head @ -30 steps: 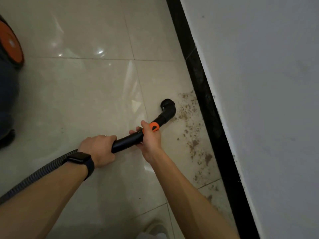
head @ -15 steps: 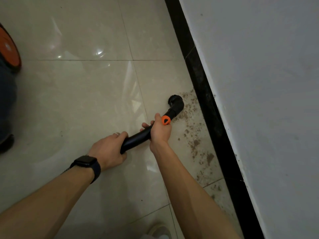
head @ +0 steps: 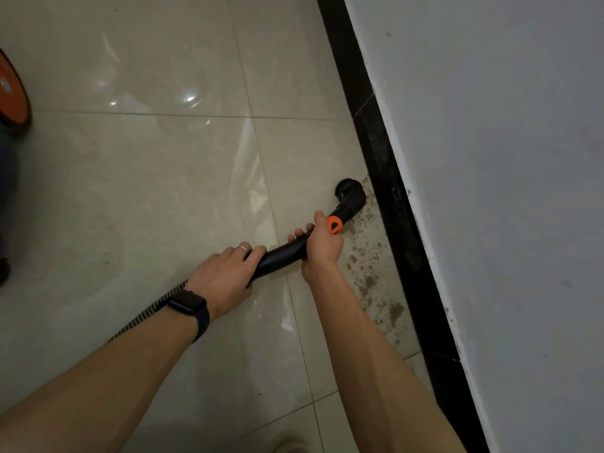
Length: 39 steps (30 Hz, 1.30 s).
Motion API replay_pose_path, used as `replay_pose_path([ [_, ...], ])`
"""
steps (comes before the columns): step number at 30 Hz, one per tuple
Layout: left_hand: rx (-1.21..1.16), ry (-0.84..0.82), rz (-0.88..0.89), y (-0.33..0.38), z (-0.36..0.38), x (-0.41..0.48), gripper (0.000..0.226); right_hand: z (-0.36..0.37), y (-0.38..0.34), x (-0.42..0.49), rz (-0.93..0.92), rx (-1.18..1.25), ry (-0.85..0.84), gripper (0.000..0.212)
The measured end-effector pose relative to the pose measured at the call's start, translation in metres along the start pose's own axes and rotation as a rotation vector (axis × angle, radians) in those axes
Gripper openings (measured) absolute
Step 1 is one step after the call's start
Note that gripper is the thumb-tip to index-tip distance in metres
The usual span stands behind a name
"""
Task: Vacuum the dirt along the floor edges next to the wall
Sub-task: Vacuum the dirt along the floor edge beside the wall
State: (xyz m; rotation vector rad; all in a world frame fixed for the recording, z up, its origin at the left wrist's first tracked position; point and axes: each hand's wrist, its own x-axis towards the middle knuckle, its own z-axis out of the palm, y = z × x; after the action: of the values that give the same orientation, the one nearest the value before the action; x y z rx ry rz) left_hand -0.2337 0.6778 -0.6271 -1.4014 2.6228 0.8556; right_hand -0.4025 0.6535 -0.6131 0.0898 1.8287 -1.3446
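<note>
A black vacuum wand (head: 283,255) with an orange clip (head: 334,224) ends in a round brush nozzle (head: 350,195) that sits on the tiles close against the black skirting (head: 389,204). My right hand (head: 322,245) grips the wand just behind the clip. My left hand (head: 225,277), wearing a ring and a dark watch, holds the wand's rear end where the ribbed hose (head: 148,310) joins. Brown dirt (head: 369,276) is scattered along the floor edge from the nozzle back toward me.
The white wall (head: 496,191) rises on the right above the skirting. The vacuum's dark body with an orange wheel (head: 13,93) stands at the far left. Glossy beige tiles (head: 163,178) cover the floor. A shoe tip (head: 291,446) shows at the bottom edge.
Both hands have pushed the wand forward and to the right, bringing the nozzle from the open tile up to the skirting over the far end of the dirt.
</note>
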Motion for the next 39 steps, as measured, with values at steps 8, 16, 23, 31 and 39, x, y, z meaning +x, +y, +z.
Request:
replay_pose_path([
  [8,0.117,0.06,0.067,0.005,0.005,0.01,0.061,0.001,-0.002,0.015,-0.024,-0.012,0.024,0.013],
  [16,0.096,0.044,0.098,0.011,0.01,0.028,0.067,-0.005,-0.01,0.029,-0.059,-0.027,0.065,0.013],
  [23,0.029,0.012,0.095,0.014,0.013,0.037,0.067,-0.012,-0.013,0.034,-0.062,-0.033,0.089,0.019],
  [31,-0.02,-0.03,0.11,0.012,0.008,0.05,0.066,-0.007,-0.021,0.038,-0.076,-0.022,0.101,0.023],
  [39,0.023,-0.038,0.118,-0.019,-0.015,0.075,0.067,0.02,-0.028,0.036,-0.045,0.053,0.112,0.019],
])
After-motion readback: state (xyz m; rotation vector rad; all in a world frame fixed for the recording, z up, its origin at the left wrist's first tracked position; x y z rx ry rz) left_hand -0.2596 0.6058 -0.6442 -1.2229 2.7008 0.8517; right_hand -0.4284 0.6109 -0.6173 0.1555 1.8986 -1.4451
